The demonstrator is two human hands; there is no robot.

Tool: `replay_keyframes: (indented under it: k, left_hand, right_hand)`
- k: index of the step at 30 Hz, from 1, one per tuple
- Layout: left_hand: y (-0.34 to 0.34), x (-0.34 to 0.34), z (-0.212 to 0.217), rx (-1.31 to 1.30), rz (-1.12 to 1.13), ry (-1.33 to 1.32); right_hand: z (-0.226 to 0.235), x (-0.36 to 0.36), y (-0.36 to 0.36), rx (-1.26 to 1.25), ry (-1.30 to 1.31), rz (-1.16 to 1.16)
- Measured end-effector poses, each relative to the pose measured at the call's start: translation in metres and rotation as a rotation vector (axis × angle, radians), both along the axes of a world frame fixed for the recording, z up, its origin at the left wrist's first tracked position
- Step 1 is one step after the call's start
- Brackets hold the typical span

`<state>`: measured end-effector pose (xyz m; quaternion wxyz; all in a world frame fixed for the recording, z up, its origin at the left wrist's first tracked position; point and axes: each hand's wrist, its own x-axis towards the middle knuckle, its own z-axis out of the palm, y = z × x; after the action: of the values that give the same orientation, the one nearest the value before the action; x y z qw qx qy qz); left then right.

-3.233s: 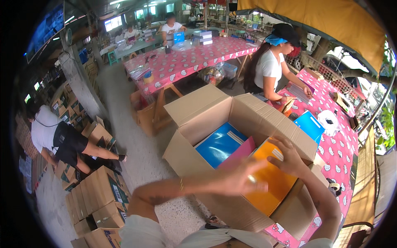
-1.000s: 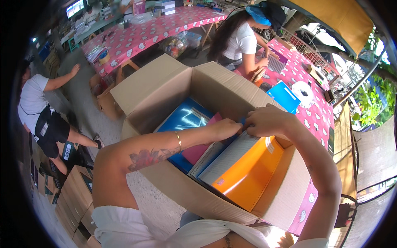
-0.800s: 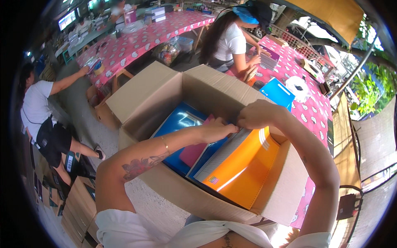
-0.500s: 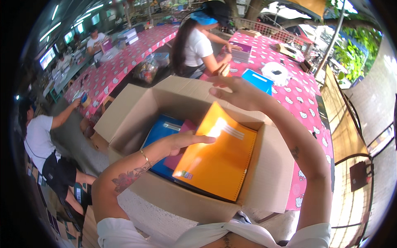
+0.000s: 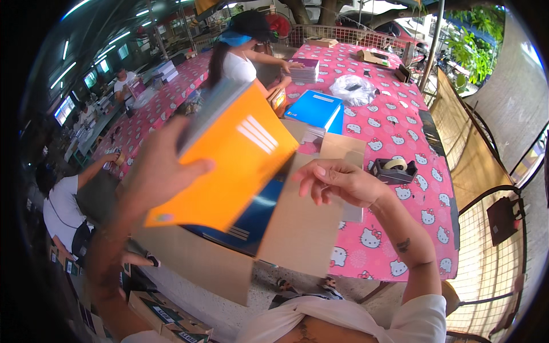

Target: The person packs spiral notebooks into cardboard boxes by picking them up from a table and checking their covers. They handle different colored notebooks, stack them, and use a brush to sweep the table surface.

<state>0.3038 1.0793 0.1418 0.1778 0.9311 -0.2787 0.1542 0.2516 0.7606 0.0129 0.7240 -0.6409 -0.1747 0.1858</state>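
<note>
Orange book lifted over the open carton

Orange book [image 5: 226,163] is being held up by the left hand [image 5: 163,171], thumb lying across its cover and fingers hidden behind it, tilted so one corner is pointing down into the cardboard box [image 5: 286,228]. It is hanging above the box, clear of the blue books [image 5: 251,220] lying inside. The right hand [image 5: 337,180] is hovering just beside the book's lower edge, fingers loosely curled and holding nothing, over the box's raised flap. The box is sitting at the edge of the worktop [image 5: 400,171], which is wearing a pink patterned cloth. A tape dispenser [image 5: 392,170] is resting on the cloth near the right hand, and a blue stack of books [image 5: 315,108] is lying farther back. A person in a white top [image 5: 237,63] is standing beyond the box, reaching toward a pile of books [image 5: 304,70]
</note>
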Motion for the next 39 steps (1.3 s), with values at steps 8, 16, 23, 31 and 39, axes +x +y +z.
replay_keyframes:
  k: [8,16,23,31,39]
  left_hand:
    - [-0.087,-0.096,0.045,0.204,-0.214,-0.742]
    - [-0.221,-0.140,-0.051,0.165,-1.005,-0.470]
    - [-0.299,-0.147,-0.106,0.108,-1.294,-0.327]
    - [-0.327,-0.107,-0.122,0.242,-1.438,-0.629]
    - [-0.332,-0.034,-0.125,0.144,-1.394,-0.643]
  right_hand:
    - [-0.030,-0.002,-0.081,0.750,0.314,0.426]
    - [-0.067,-0.036,-0.177,0.884,0.328,0.103]
    - [-0.159,-0.101,-0.193,0.951,0.489,-0.014]
    - [-0.178,-0.118,-0.239,0.982,0.485,-0.112]
    - [-0.147,-0.105,-0.296,0.773,0.320,-0.487]
